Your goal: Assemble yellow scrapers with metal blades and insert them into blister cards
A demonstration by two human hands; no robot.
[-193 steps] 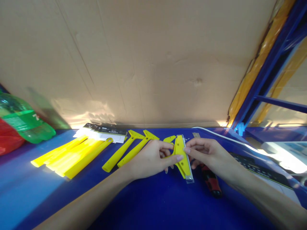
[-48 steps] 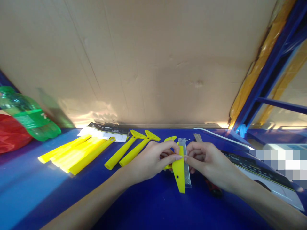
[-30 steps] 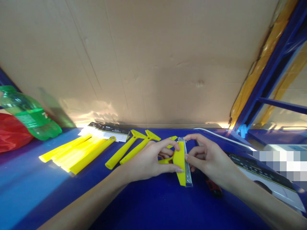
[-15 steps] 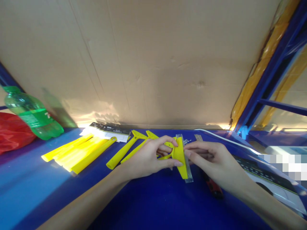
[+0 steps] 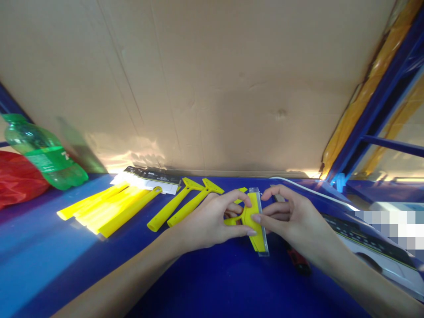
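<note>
My left hand (image 5: 215,216) is closed around the head of a yellow scraper (image 5: 251,221), thumb and index finger pinching its flat plate. A clear plastic strip (image 5: 261,225) runs along the right edge of that plate. My right hand (image 5: 291,212) lays its thumb on the plate's face, near the strip. Its index finger is raised off the strip, and the other fingers curl beside the edge. Two more yellow scrapers (image 5: 188,203) lie just left of my left hand. Part of another yellow piece (image 5: 240,192) shows behind my left fingers.
Several yellow tubes (image 5: 129,214) lie at left, before black-and-white printed cards (image 5: 152,176). A green bottle (image 5: 46,154) leans beside a red bag (image 5: 20,181). A red-and-black tool (image 5: 298,260) lies under my right wrist. A white cable (image 5: 311,194) crosses behind; more packaging (image 5: 374,251) lies right.
My right thumb has moved from the clear strip's edge onto the yellow plate, and the index finger has lifted away. The scraper has shifted slightly right and down in view.
</note>
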